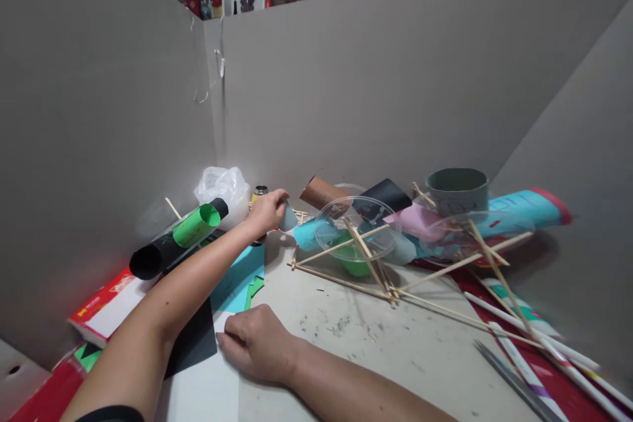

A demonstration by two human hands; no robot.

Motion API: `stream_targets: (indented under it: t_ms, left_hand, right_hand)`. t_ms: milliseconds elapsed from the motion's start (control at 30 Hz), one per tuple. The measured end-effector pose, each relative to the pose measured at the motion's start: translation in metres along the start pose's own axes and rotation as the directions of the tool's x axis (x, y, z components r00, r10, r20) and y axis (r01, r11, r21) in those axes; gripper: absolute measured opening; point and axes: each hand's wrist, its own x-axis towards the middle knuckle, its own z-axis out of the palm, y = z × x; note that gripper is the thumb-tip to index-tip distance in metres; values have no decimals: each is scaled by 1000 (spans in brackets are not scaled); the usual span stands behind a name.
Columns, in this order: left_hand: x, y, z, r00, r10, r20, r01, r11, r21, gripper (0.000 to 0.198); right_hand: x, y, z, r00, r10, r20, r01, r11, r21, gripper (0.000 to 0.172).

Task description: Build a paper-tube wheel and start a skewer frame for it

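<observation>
Stretched out toward the back of the table, my left hand (270, 211) is closed, with a pale grey-blue paper piece (288, 218) between thumb and fingers. Just behind that hand stands a small bottle with a metal cap (260, 191). My right hand (260, 346) rests curled on the table, knuckles up, at the edge of a white paper sheet (205, 399); nothing shows in its fingers. Beyond it lie a light blue sheet (242, 280), a green paper scrap (254, 290) and a black sheet (195, 339).
A stick frame (341, 282) spans the middle and right. Behind it are clear plastic lids (324, 254), a brown paper tube (324, 196) and a grey-green round container (457, 201). Tweezers (514, 379) and markers lie right. Black and green tubes (196, 225) rest on a red-white box (106, 300).
</observation>
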Motion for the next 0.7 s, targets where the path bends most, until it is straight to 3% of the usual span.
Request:
stream_targets:
  t_ms: [267, 400, 500, 700]
  left_hand:
    - [-25, 10, -27, 999, 13, 49, -11, 999, -42, 27]
    - [-39, 11, -35, 989, 51, 138, -77, 978, 191, 28]
    - [-46, 11, -37, 982, 12, 186, -83, 923, 376, 25]
    - [-47, 23, -38, 991, -35, 129, -34, 870, 492, 22]
  right_hand:
    - [2, -3, -4, 1000, 10, 6, -11, 1000, 25, 30]
    - [2, -4, -5, 1000, 16, 11, -17, 999, 33, 30]
    - [2, -4, -5, 1000, 22, 20, -23, 999, 33, 30]
    - [1, -3, -3, 1000, 21, 15, -21, 999, 45, 29]
